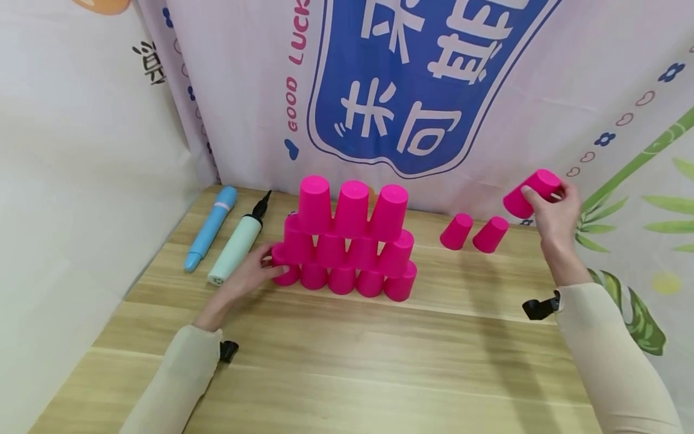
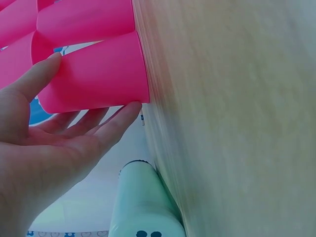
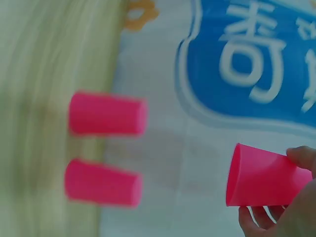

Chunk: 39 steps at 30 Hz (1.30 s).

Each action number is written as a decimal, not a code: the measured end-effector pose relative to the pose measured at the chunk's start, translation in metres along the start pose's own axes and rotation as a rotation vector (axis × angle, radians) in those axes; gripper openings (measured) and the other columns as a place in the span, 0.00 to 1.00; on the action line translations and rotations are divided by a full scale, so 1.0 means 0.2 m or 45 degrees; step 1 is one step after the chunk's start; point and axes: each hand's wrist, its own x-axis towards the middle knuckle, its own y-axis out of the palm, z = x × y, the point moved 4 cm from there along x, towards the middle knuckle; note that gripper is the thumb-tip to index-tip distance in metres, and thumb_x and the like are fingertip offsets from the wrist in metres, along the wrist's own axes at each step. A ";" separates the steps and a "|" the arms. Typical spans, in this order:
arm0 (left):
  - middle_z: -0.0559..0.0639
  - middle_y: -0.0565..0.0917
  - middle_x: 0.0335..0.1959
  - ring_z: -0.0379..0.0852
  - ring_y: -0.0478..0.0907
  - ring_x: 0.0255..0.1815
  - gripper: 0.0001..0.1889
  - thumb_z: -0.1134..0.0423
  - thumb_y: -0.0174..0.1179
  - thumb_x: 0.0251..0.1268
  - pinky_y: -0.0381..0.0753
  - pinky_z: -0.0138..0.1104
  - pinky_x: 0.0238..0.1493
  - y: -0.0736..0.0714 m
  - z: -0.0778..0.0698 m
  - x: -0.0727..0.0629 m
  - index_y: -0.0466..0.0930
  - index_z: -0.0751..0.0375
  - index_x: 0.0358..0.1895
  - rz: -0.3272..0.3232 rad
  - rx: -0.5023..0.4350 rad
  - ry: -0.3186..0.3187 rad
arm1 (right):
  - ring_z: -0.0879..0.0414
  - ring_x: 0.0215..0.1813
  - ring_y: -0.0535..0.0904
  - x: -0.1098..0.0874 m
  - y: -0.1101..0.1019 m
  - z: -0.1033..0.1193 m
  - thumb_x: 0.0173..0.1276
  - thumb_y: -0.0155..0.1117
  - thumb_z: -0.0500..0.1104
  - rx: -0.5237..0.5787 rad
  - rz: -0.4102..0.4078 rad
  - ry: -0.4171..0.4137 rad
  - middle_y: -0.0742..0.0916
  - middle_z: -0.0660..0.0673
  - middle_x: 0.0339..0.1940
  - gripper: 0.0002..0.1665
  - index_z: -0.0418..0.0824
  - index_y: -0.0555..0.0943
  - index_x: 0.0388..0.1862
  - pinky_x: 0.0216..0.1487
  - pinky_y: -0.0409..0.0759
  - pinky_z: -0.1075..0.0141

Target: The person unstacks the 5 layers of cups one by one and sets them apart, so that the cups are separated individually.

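Pink cups stand upside down in a three-row stack, with three in the top row [image 1: 353, 208]. My left hand [image 1: 250, 274] is at the leftmost bottom cup [image 2: 98, 74], thumb on one side and fingers along the other. Up at the right, my right hand [image 1: 558, 217] grips another pink cup [image 3: 266, 177] between thumb and fingers. It is held above table height, tilted, with its mouth facing down and left. Below and left of it, two upside-down pink cups [image 1: 456, 231] stand side by side near the back edge.
A mint-green hand pump [image 1: 237, 247] with a black nozzle lies left of the stack, close to my left hand. Beyond it lies a blue tube-shaped pump [image 1: 211, 229]. A printed cloth [image 1: 244, 120] hangs behind the wooden table [image 1: 347, 361].
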 end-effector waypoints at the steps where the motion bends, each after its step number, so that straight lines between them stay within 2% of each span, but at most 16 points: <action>1: 0.64 0.63 0.69 0.66 0.63 0.67 0.35 0.60 0.60 0.67 0.69 0.53 0.63 0.00 0.00 0.00 0.55 0.65 0.72 0.000 0.004 0.000 | 0.62 0.55 0.71 0.02 -0.02 -0.04 0.63 0.67 0.52 0.004 -0.028 0.023 0.74 0.53 0.58 0.38 0.47 0.65 0.70 0.59 0.75 0.66; 6: 0.65 0.64 0.68 0.66 0.64 0.66 0.36 0.60 0.61 0.67 0.70 0.54 0.63 -0.01 0.00 0.00 0.55 0.66 0.72 -0.001 0.023 0.017 | 0.61 0.58 0.70 0.08 -0.05 -0.22 0.63 0.67 0.52 -0.029 -0.097 0.118 0.73 0.51 0.61 0.39 0.46 0.63 0.71 0.62 0.73 0.66; 14: 0.65 0.63 0.69 0.67 0.64 0.66 0.35 0.59 0.61 0.67 0.68 0.55 0.64 -0.01 0.00 0.00 0.56 0.65 0.72 -0.002 0.045 0.007 | 0.51 0.67 0.67 0.12 0.00 -0.55 0.66 0.63 0.51 -0.220 -0.068 0.208 0.70 0.40 0.69 0.41 0.39 0.59 0.73 0.65 0.70 0.64; 19: 0.66 0.63 0.69 0.67 0.64 0.66 0.36 0.60 0.61 0.67 0.69 0.54 0.63 -0.01 0.00 -0.02 0.54 0.67 0.73 -0.002 0.051 0.013 | 0.46 0.68 0.66 0.11 0.05 -0.68 0.67 0.62 0.46 -0.292 -0.013 0.224 0.70 0.37 0.69 0.40 0.36 0.58 0.73 0.67 0.69 0.59; 27: 0.66 0.62 0.70 0.68 0.64 0.66 0.36 0.61 0.61 0.67 0.69 0.55 0.63 -0.01 -0.02 -0.02 0.54 0.67 0.73 0.002 0.023 0.035 | 0.44 0.70 0.65 0.11 0.08 -0.78 0.68 0.60 0.44 -0.290 0.001 0.263 0.68 0.35 0.71 0.40 0.35 0.56 0.73 0.69 0.66 0.56; 33: 0.65 0.62 0.70 0.68 0.64 0.66 0.36 0.61 0.60 0.67 0.70 0.54 0.62 -0.01 -0.01 -0.02 0.55 0.66 0.73 0.000 0.024 0.026 | 0.43 0.72 0.62 0.12 0.09 -0.79 0.68 0.61 0.45 -0.298 0.029 0.281 0.65 0.36 0.73 0.42 0.36 0.53 0.74 0.70 0.65 0.55; 36: 0.65 0.63 0.70 0.68 0.64 0.66 0.36 0.61 0.60 0.67 0.70 0.54 0.62 -0.01 -0.01 -0.02 0.55 0.66 0.73 0.000 0.024 0.029 | 0.44 0.73 0.60 0.11 0.09 -0.77 0.66 0.63 0.49 -0.295 0.018 0.230 0.61 0.37 0.74 0.49 0.40 0.48 0.76 0.71 0.63 0.55; 39: 0.65 0.63 0.70 0.67 0.64 0.66 0.35 0.61 0.60 0.67 0.70 0.54 0.63 -0.01 -0.01 -0.01 0.55 0.66 0.73 0.001 0.025 0.032 | 0.48 0.74 0.55 0.10 0.09 -0.72 0.65 0.63 0.58 -0.293 -0.062 0.109 0.58 0.41 0.75 0.53 0.45 0.45 0.77 0.74 0.57 0.57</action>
